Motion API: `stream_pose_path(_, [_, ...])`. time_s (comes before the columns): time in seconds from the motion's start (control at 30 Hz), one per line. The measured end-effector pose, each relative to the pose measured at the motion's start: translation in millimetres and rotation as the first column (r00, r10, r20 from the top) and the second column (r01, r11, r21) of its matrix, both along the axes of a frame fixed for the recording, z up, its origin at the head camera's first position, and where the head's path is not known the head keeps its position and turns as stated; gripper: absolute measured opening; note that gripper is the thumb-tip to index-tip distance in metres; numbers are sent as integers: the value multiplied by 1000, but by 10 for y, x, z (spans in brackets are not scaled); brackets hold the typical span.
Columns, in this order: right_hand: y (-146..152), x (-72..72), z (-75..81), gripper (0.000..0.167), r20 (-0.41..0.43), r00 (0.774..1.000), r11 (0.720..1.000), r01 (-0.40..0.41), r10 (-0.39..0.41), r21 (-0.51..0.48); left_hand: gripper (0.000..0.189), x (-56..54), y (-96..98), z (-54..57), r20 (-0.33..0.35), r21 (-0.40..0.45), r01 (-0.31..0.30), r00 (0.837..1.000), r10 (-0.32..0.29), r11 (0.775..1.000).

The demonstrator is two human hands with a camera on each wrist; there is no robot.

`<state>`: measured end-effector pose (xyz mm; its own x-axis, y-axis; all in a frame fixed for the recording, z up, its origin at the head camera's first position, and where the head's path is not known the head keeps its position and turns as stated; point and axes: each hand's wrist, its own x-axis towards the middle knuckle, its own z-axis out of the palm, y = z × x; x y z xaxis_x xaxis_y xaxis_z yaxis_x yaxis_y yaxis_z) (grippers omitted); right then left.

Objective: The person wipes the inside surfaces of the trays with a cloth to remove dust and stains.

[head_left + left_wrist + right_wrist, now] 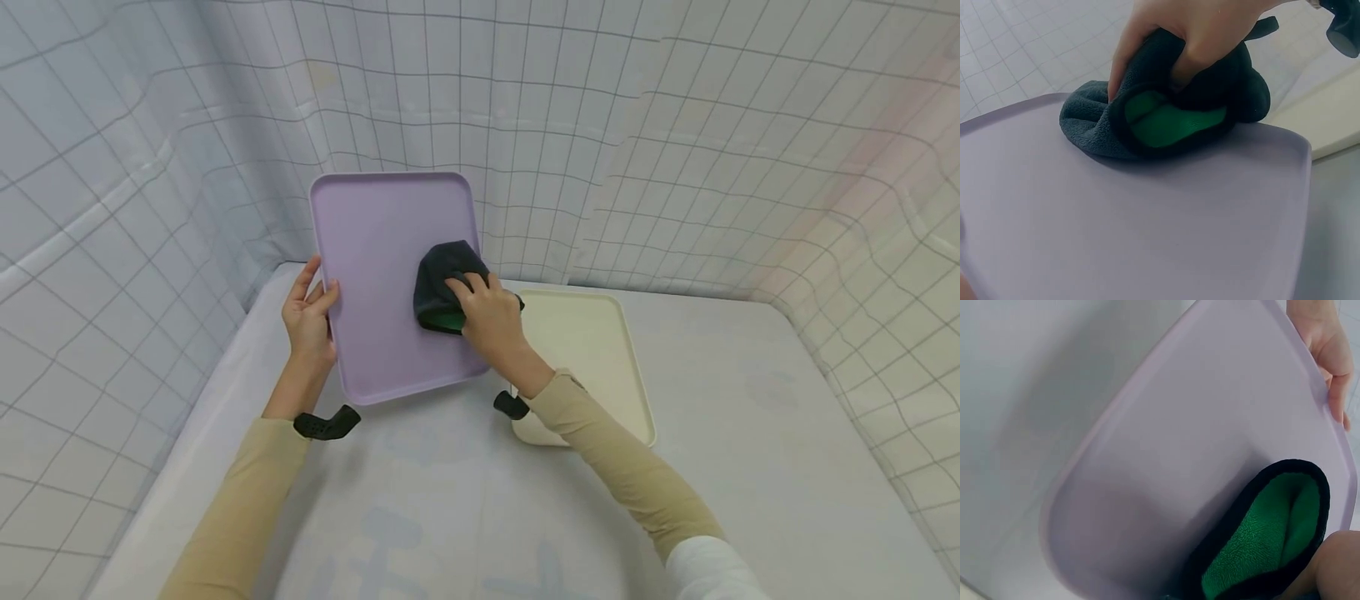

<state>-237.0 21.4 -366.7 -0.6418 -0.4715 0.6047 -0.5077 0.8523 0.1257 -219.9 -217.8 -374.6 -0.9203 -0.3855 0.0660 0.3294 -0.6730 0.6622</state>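
Observation:
A light purple rectangular tray (375, 250) with a raised rim is tilted up in front of me. My left hand (307, 325) holds it by the left edge, thumb over the rim. With its fingers my right hand (491, 321) pinches a bunched cleaning cloth (438, 279), dark grey-blue on one face, against the right part of the tray. In the left wrist view the cloth (1094, 125) folds open to a green inner face. The right wrist view shows the cloth's green side (1254, 544) with a black hem, lying over the tray's surface (1172, 437).
A cream tray (585, 333) lies flat on the white-covered table (720, 375), partly beneath my right forearm. White curtains (555, 150) with a grid pattern rise around the table's back and sides. Black straps (326, 423) sit at both wrists.

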Motion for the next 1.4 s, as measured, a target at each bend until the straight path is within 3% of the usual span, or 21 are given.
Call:
stream_pose_path(0.2, [64, -24, -5, 50, -14, 1000, 1000, 7, -7, -17, 36, 9, 29, 15, -13, -50, -8, 1000, 7, 999])
stream_pose_path(0.63, [103, 32, -6, 46, -30, 1000, 1000, -3, 3, 6, 33, 30, 56, 18, 2, -20, 3, 1000, -3, 1000])
stream_pose_path(1.4, [148, 98, -142, 47, -91, 995, 999, -49, 49, 4, 33, 2, 68, -1, 10, 9, -4, 1000, 4, 1000])
